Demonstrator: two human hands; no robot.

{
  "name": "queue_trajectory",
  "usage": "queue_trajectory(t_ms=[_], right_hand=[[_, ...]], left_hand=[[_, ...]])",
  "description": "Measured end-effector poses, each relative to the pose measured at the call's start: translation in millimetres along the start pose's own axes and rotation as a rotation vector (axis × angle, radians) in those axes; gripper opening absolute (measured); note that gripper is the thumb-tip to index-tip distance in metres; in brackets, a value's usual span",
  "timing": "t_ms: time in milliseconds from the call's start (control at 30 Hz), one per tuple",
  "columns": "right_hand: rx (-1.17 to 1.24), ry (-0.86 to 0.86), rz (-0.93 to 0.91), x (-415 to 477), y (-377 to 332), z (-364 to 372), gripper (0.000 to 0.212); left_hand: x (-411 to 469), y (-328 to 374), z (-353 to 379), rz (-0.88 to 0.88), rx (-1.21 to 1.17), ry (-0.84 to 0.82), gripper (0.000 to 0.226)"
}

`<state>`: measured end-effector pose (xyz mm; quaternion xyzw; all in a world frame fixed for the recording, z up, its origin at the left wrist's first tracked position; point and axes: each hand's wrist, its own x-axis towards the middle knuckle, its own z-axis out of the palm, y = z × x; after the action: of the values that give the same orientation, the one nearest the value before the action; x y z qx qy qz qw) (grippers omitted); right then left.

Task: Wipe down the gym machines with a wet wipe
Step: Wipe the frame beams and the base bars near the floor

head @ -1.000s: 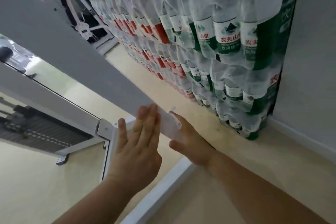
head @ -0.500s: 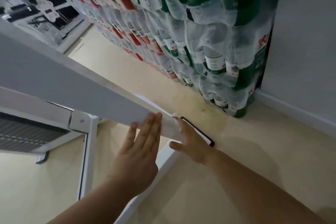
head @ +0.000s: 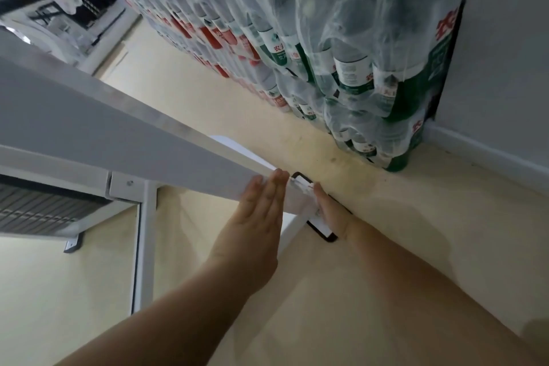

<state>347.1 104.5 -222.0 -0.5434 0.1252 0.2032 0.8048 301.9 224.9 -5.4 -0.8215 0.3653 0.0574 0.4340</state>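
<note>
Pressing flat with fingers straight, the left hand (head: 252,226) lies on the near face of the white machine beam (head: 118,134), whose lower end the wet wipe (head: 298,197) drapes. The right hand (head: 331,211) presses the wipe from the far side; its finger curl cannot be determined. Shrink-wrapped packs (head: 326,24) hold green- and red-labelled water bottles (head: 353,74), stacked against the wall (head: 505,38).

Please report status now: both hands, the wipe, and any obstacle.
Status: left hand flat on white beam, right hand pressing wet wipe on far side. Wipe wraps beam edge. Water-bottle packs nearby, not touching.
</note>
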Motion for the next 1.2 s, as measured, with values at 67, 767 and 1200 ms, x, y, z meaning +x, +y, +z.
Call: queue_trajectory(t_ms=[67, 767, 1200], right_hand=[[-0.008, 0.071, 0.026, 7, -5, 5, 0.072], [-0.024, -0.186, -0.155, -75, -94, 56, 0.094], [-0.402, -0.093, -0.521, -173, -234, 151, 0.06]], left_hand=[[5, 2, 1, 0.015, -0.001, -0.021, 0.081], [-19, -17, 15, 0.022, -0.186, 0.345, 0.07], [-81, -58, 15, -0.441, -1.036, 0.9, 0.049]])
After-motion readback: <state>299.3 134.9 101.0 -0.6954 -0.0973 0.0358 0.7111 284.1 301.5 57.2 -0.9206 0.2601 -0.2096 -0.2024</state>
